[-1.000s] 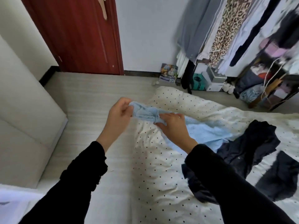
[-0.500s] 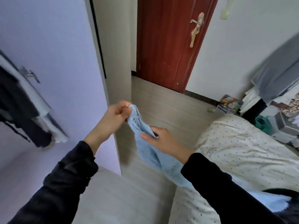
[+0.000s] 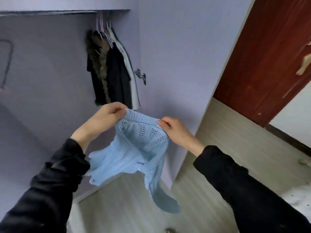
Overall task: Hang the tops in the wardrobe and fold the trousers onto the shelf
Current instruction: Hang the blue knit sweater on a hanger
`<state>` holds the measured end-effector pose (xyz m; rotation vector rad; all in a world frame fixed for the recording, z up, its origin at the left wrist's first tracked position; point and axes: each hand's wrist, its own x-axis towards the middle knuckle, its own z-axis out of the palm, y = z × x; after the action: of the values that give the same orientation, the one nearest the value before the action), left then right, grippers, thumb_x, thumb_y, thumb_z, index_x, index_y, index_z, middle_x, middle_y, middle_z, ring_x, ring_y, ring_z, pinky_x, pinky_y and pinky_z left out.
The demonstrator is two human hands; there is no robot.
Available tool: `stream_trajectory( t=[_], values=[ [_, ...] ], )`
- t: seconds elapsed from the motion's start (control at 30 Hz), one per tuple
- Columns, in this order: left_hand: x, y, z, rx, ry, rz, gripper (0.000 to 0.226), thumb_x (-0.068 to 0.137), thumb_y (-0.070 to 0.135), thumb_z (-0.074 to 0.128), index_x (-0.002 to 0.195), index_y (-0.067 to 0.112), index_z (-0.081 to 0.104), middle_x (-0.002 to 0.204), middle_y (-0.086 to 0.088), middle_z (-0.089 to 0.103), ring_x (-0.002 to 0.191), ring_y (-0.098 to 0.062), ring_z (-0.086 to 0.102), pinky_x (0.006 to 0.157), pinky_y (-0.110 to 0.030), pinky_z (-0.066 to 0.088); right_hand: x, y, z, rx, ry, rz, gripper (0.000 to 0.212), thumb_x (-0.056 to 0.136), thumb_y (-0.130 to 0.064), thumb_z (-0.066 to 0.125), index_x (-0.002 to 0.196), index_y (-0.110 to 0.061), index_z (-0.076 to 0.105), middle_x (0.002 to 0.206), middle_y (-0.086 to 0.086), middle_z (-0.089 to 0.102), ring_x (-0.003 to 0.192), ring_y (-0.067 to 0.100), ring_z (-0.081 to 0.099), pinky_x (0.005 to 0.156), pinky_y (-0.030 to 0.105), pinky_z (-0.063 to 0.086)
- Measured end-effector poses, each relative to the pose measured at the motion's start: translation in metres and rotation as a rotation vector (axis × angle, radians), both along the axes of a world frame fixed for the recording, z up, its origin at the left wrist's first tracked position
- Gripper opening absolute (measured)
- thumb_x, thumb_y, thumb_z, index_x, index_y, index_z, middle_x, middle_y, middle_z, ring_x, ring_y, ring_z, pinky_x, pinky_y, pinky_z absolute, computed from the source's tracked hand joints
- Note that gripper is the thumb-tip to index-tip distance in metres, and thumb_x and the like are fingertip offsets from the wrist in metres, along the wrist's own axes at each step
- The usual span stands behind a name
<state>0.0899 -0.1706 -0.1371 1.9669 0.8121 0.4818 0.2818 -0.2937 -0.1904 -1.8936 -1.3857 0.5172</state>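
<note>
— Holding up a light blue knitted top (image 3: 134, 153), are they?
— Yes. It hangs in the air between the two hands, in front of the open wardrobe (image 3: 159, 52). The left hand (image 3: 104, 118) pinches one end of the ribbed edge and the right hand (image 3: 175, 130) pinches the other end, so that edge runs flat from side to side. The rest of the top droops down, and one long bit dangles low over the wooden floor (image 3: 227, 132).
— Where does it need to go?
— I think up and to the left. The rail (image 3: 50, 12) is above the hands, with dark coats (image 3: 109, 68) on hangers (image 3: 103, 29) at its right end. The left hand is the nearer one to them. I cannot see a spare hanger.
— Any words or labels to read?
— No, none that I can see on the top or the wardrobe. A dark red door (image 3: 269, 52) stands off to the right
</note>
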Motion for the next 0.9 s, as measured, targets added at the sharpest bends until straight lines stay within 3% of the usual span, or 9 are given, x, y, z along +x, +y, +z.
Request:
stream_trajectory(
  t=[0.1, 0.27, 0.33, 0.4, 0.47, 0.53, 0.63, 0.77, 0.9],
  values=[
    [-0.029, 0.018, 0.011, 0.061, 0.080, 0.023, 0.011, 0.092, 0.023, 0.057, 0.085, 0.016, 0.063, 0.078, -0.002, 0.057, 0.072, -0.007, 0.048, 0.072, -0.025, 0.039, -0.010, 0.047, 0.017, 0.007, -0.008, 0.091, 0.040, 0.097, -0.023, 0.050, 0.059, -0.026, 0.038, 0.056, -0.007, 0.036, 0.052, 0.004, 0.031, 0.051, 0.018, 0.028],
    [-0.054, 0.033, 0.014, 0.361, 0.410, 0.272, 0.022, 0.083, 0.036, 0.068, 0.089, 0.014, 0.071, 0.076, -0.005, 0.066, 0.071, -0.019, 0.056, 0.068, -0.029, 0.043, -0.030, 0.115, 0.039, 0.006, -0.034, 0.348, 0.032, 0.094, -0.038, 0.052, 0.068, -0.024, 0.040, 0.060, -0.007, 0.040, 0.057, 0.010, 0.037, 0.056, 0.026, 0.030],
    [-0.058, 0.039, 0.019, 0.448, 0.401, 0.416, 0.020, 0.087, 0.032, 0.064, 0.088, 0.013, 0.071, 0.063, 0.004, 0.058, 0.063, -0.013, 0.049, 0.064, -0.027, 0.037, -0.035, 0.130, 0.045, -0.055, -0.191, 0.428, 0.033, 0.087, -0.048, 0.057, 0.077, -0.022, 0.040, 0.063, -0.006, 0.043, 0.064, 0.015, 0.041, 0.058, 0.028, 0.029],
    [-0.063, 0.045, 0.028, 0.506, 0.370, 0.560, 0.016, 0.089, 0.027, 0.062, 0.090, 0.014, 0.072, 0.065, 0.006, 0.059, 0.066, -0.015, 0.051, 0.067, -0.025, 0.039, -0.038, 0.145, 0.049, -0.062, -0.452, 0.504, 0.030, 0.089, -0.041, 0.059, 0.088, -0.017, 0.041, 0.067, -0.004, 0.046, 0.069, 0.021, 0.045, 0.062, 0.027, 0.028],
    [-0.068, 0.046, 0.036, 0.528, 0.326, 0.649, 0.014, 0.089, 0.021, 0.060, 0.092, 0.014, 0.072, 0.074, -0.001, 0.066, 0.076, -0.022, 0.059, 0.072, -0.031, 0.047, -0.034, 0.162, 0.048, 0.044, -0.642, 0.457, 0.009, 0.093, -0.017, 0.053, 0.100, -0.015, 0.049, 0.084, -0.001, 0.059, 0.082, 0.025, 0.055, 0.075, 0.032, 0.033],
    [-0.075, 0.047, 0.041, 0.552, 0.289, 0.734, 0.015, 0.089, 0.019, 0.059, 0.093, 0.015, 0.072, 0.077, -0.003, 0.068, 0.081, -0.026, 0.063, 0.077, -0.036, 0.051, -0.031, 0.177, 0.047, 0.139, -0.707, 0.342, 0.025, 0.087, -0.002, 0.047, 0.106, -0.016, 0.055, 0.098, 0.001, 0.062, 0.089, 0.026, 0.059, 0.082, 0.035, 0.034],
    [-0.091, 0.050, 0.046, 0.589, 0.259, 0.897, 0.015, 0.088, 0.018, 0.059, 0.094, 0.014, 0.072, 0.082, -0.006, 0.070, 0.081, -0.029, 0.064, 0.074, -0.037, 0.052, -0.025, 0.196, 0.044, 0.180, -0.769, 0.264, 0.033, 0.083, 0.001, 0.046, 0.108, -0.015, 0.059, 0.102, 0.003, 0.058, 0.090, 0.027, 0.058, 0.083, 0.036, 0.033],
    [-0.116, 0.053, 0.056, 0.533, 0.120, 1.038, 0.012, 0.088, 0.013, 0.055, 0.086, 0.016, 0.066, 0.071, -0.008, 0.070, 0.056, -0.020, 0.066, 0.072, -0.041, 0.057, -0.001, 0.209, 0.036, 0.080, -0.756, 0.130, 0.028, 0.083, 0.001, 0.045, 0.099, -0.012, 0.064, 0.101, 0.006, 0.057, 0.090, 0.029, 0.056, 0.084, 0.036, 0.031],
    [-0.123, 0.058, 0.065, 0.515, 0.119, 1.077, 0.011, 0.089, 0.013, 0.053, 0.088, 0.012, 0.064, 0.068, -0.006, 0.069, 0.049, -0.008, 0.062, 0.067, -0.026, 0.053, 0.013, 0.226, 0.029, 0.118, -0.585, 0.109, 0.030, 0.086, 0.000, 0.045, 0.092, -0.014, 0.071, 0.098, 0.007, 0.053, 0.092, 0.030, 0.054, 0.090, 0.040, 0.035]
  ],
)
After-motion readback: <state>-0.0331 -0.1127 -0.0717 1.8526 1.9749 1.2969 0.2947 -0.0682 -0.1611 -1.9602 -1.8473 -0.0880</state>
